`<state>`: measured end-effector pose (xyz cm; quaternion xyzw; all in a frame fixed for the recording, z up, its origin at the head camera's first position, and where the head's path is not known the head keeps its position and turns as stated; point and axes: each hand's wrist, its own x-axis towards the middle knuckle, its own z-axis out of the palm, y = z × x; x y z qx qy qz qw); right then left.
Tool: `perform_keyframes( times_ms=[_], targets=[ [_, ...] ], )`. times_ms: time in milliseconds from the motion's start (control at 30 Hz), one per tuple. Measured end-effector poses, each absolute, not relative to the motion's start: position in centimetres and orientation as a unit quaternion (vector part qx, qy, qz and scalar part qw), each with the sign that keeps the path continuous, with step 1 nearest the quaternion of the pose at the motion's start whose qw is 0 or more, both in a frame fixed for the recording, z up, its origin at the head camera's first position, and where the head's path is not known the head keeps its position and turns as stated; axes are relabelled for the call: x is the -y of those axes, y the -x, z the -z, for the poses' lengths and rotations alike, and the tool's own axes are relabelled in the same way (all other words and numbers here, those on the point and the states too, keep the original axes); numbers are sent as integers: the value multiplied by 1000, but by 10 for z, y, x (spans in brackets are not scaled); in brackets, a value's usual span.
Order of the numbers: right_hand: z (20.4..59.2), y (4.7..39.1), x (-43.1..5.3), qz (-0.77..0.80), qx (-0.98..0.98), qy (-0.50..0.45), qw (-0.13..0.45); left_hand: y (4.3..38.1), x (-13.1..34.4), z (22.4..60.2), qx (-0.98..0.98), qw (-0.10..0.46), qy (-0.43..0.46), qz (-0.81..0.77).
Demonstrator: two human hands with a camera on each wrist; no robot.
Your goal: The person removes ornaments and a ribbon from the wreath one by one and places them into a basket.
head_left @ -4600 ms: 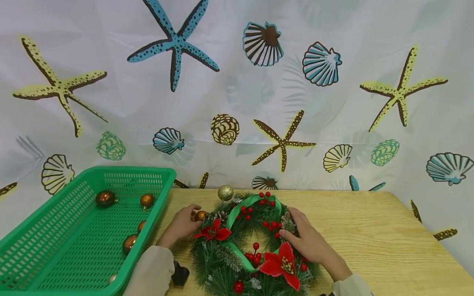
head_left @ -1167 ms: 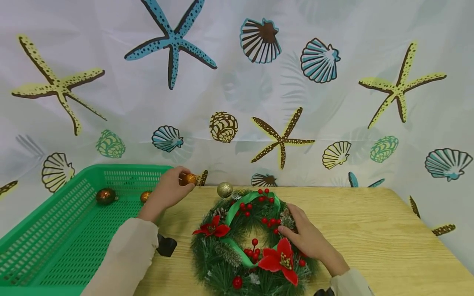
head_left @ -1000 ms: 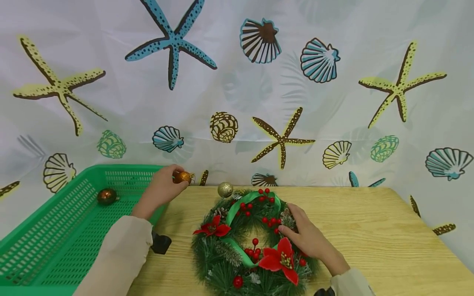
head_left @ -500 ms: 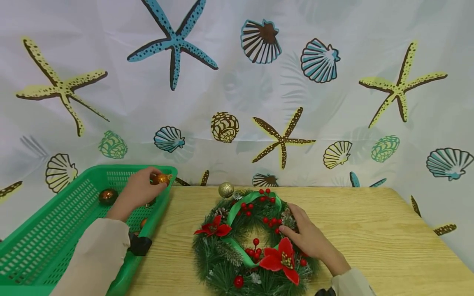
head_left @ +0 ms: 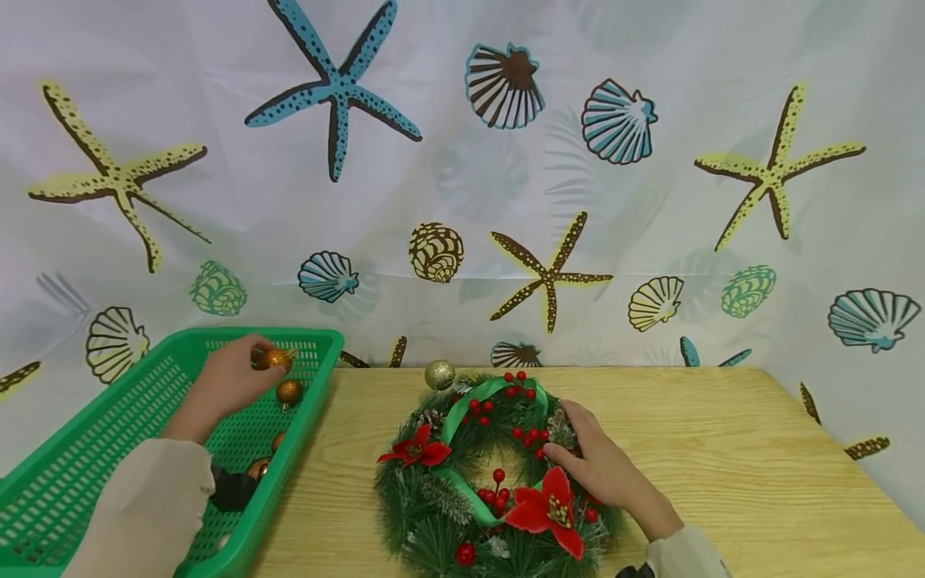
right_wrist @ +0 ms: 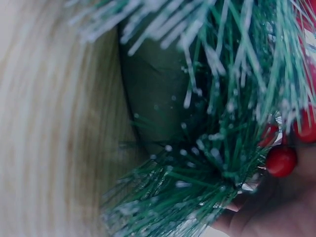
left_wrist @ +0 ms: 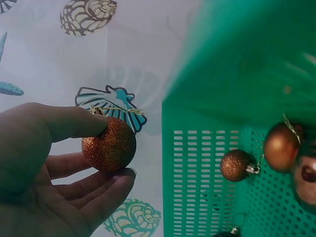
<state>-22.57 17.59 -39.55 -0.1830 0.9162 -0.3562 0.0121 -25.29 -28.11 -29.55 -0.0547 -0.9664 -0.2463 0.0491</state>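
Observation:
My left hand point(head_left: 230, 380) pinches a glittery copper Christmas ball point(left_wrist: 109, 148) between thumb and fingers; a gold cap and cord loop show on it. That hand is over the far end of the green basket point(head_left: 278, 482). A Christmas wreath point(head_left: 441, 514) with red poinsettias, red berries, pine cones and green ribbon lies on the table. My right hand point(head_left: 600, 461) grips its right side, thumb on top; the other fingers are partly hidden by needles. In the right wrist view, green needles point(left_wrist: 235, 165) do not appear with the basket's small copper ball.
Several copper balls lie in the basket along its right wall, among them a glittery one point(head_left: 289, 392). A gold glitter ball point(head_left: 439, 375) sits at the wreath's far edge. The wooden table point(head_left: 723, 466) meets a patterned curtain point(head_left: 405, 185) behind.
My left hand has carried the copper Christmas ball leftward from beside the wreath, across the basket's right wall, to over the basket. The right hand stays on the wreath.

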Motion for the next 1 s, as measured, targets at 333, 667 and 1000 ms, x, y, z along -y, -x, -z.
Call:
perform_keyframes(
  times_ms=[333,667,1000],
  targets=[
    [395,226,-176,355,-917,183,16,246,306,311,970,58,55,229],
    [394,226,-176,357,-915,186,21,244,320,319,977,34,42,207],
    [393,226,-177,356,-916,182,16,246,323,324,977,24,34,211]
  ],
)
